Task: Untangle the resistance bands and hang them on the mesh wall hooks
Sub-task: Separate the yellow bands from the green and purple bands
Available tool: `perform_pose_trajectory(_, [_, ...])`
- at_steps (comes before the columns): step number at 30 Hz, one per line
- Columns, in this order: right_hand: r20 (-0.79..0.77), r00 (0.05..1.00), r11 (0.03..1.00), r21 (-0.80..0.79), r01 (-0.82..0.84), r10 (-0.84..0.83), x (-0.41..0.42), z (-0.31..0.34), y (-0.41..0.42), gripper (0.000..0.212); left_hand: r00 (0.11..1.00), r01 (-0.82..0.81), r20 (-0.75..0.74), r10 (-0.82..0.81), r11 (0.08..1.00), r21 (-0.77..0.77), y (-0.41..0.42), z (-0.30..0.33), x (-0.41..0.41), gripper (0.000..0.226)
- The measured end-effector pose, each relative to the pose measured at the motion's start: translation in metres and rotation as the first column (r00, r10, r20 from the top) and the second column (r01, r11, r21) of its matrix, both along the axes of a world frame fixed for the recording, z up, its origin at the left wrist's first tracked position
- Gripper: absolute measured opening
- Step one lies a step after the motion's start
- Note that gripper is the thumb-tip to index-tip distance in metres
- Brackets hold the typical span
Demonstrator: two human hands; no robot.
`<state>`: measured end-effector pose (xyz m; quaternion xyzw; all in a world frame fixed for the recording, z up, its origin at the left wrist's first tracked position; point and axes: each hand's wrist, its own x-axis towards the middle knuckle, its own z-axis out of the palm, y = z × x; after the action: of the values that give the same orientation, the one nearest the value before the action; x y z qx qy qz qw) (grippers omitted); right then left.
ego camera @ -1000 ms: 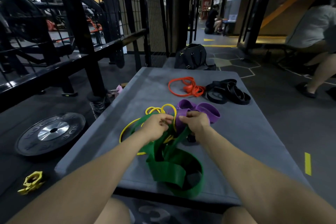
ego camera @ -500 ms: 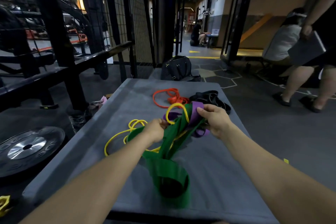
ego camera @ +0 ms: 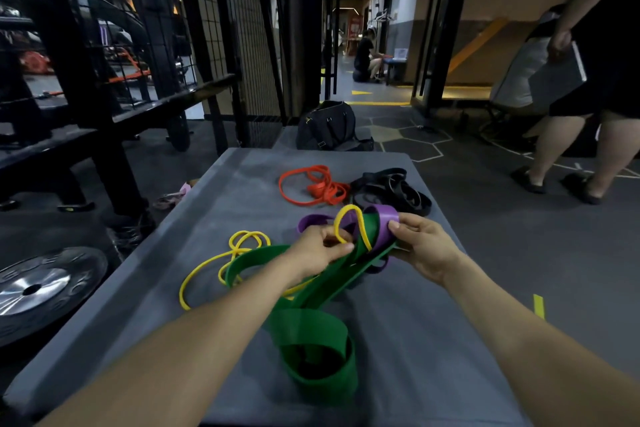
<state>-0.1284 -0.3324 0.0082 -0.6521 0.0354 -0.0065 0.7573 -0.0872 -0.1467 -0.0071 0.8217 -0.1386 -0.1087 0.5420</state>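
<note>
Left hand (ego camera: 320,248) pinches the yellow band (ego camera: 349,224); right hand (ego camera: 424,246) pinches the purple band (ego camera: 386,225), green band (ego camera: 311,333) tangled between. Red band (ego camera: 311,184) and black bands (ego camera: 391,189) lie beyond.

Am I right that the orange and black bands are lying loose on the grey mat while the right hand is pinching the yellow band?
Not quite. In the head view the right hand pinches the purple band; the yellow band loops beside the left hand. The rest holds: the orange band and black band lie loose on the grey mat.
</note>
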Motion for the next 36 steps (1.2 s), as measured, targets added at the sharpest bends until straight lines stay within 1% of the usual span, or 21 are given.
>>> perform_pose_trajectory(2, [-0.006,1.0,1.0,0.01,0.016,-0.016,0.0,-0.001,-0.001,0.017,0.991,-0.125,0.045,0.126,0.992,-0.03,-0.001,0.003,0.004,0.023])
perform_pose_trajectory(4, [-0.024,0.999,1.0,-0.007,0.029,-0.029,-0.001,0.002,0.003,0.017,0.946,-0.307,0.101,0.309,0.951,-0.038,0.003,0.008,0.006,0.01])
perform_pose_trajectory(5, [-0.036,0.999,0.999,-0.022,0.04,-0.04,-0.002,0.003,0.006,0.016,0.914,-0.387,0.127,0.386,0.922,-0.019,0.006,0.012,0.005,0.009])
perform_pose_trajectory(6, [-0.055,0.997,0.998,-0.031,0.057,-0.059,-0.002,0.005,0.009,0.014,0.884,-0.45,0.142,0.444,0.893,0.008,0.009,0.015,0.003,0.026])
perform_pose_trajectory(7, [-0.077,0.993,0.996,-0.045,0.081,-0.084,-0.002,0.006,0.013,0.013,0.861,-0.491,0.168,0.48,0.871,0.023,0.011,0.017,-0.001,0.037])
perform_pose_trajectory(8, [-0.099,0.989,0.993,-0.06,0.105,-0.111,-0.001,0.009,0.016,0.011,0.837,-0.514,0.223,0.5,0.858,0.007,0.012,0.021,-0.009,0.037])
perform_pose_trajectory(9, [-0.117,0.985,0.99,-0.077,0.122,-0.13,0.001,0.011,0.021,0.01,0.824,-0.503,0.297,0.482,0.864,-0.006,0.011,0.023,-0.017,0.032])
perform_pose_trajectory(10, [-0.131,0.98,0.986,-0.093,0.135,-0.146,0.003,0.014,0.025,0.009,0.833,-0.445,0.37,0.411,0.895,0.007,0.009,0.024,-0.027,0.029])
perform_pose_trajectory(12, [-0.136,0.977,0.98,-0.137,0.145,-0.164,0.008,0.02,0.036,0.006,0.887,-0.282,0.419,0.194,0.946,0.161,-0.001,0.018,-0.042,0.035])
perform_pose_trajectory(13, [-0.129,0.977,0.975,-0.168,0.146,-0.168,0.01,0.023,0.041,0.01,0.907,-0.238,0.403,0.122,0.938,0.253,-0.006,0.013,-0.046,0.047])
perform_pose_trajectory(14, [-0.124,0.978,0.969,-0.202,0.142,-0.169,0.012,0.025,0.047,0.015,0.915,-0.245,0.389,0.11,0.917,0.316,-0.009,0.01,-0.046,0.059])
perform_pose_trajectory(15, [-0.119,0.979,0.963,-0.234,0.132,-0.163,0.013,0.027,0.054,0.018,0.914,-0.283,0.377,0.147,0.898,0.336,-0.011,0.009,-0.045,0.068])
perform_pose_trajectory(17, [-0.115,0.986,0.958,-0.275,0.086,-0.122,0.012,0.029,0.063,0.023,0.904,-0.354,0.354,0.238,0.883,0.308,-0.012,0.012,-0.042,0.075])
perform_pose_trajectory(20, [-0.083,0.995,0.943,-0.331,0.018,-0.048,0.011,0.031,0.069,0.025,0.89,-0.436,0.27,0.368,0.861,0.262,-0.006,0.014,-0.029,0.081])
perform_pose_trajectory(23, [-0.029,1.0,0.877,-0.48,-0.023,0.011,0.012,0.034,0.065,0.027,0.874,-0.486,0.16,0.459,0.843,0.231,0.007,0.013,-0.013,0.074])
perform_pose_trajectory(26, [0.0,0.998,0.805,-0.591,-0.05,0.062,0.011,0.029,0.061,0.031,0.891,-0.453,0.126,0.436,0.842,0.293,0.013,0.01,-0.004,0.058])
perform_pose_trajectory(27, [0.023,0.998,0.768,-0.639,-0.033,0.062,0.012,0.025,0.059,0.029,0.894,-0.447,0.111,0.435,0.842,0.301,0.014,0.01,-0.002,0.054])
perform_pose_trajectory(30, [0.053,0.997,0.598,-0.802,0.01,0.055,0.013,0.013,0.047,0.021,0.888,-0.452,0.034,0.46,0.854,0.256,0.022,0.01,0.002,0.042])
perform_pose_trajectory(32, [0.058,0.996,0.553,-0.833,0.009,0.071,0.013,0.009,0.044,0.018,0.881,-0.458,-0.052,0.47,0.875,0.157,0.031,0.012,0.003,0.041])
perform_pose_trajectory(34, [0.079,0.99,0.529,-0.849,0.006,0.116,0.012,0.01,0.052,0.017,0.882,-0.451,-0.096,0.461,0.885,0.114,0.037,0.012,0.003,0.045])
perform_pose_trajectory(36, [0.086,0.983,0.505,-0.863,-0.007,0.161,0.012,0.01,0.066,0.021,0.889,-0.435,-0.116,0.443,0.896,0.083,0.038,0.011,0.003,0.043])
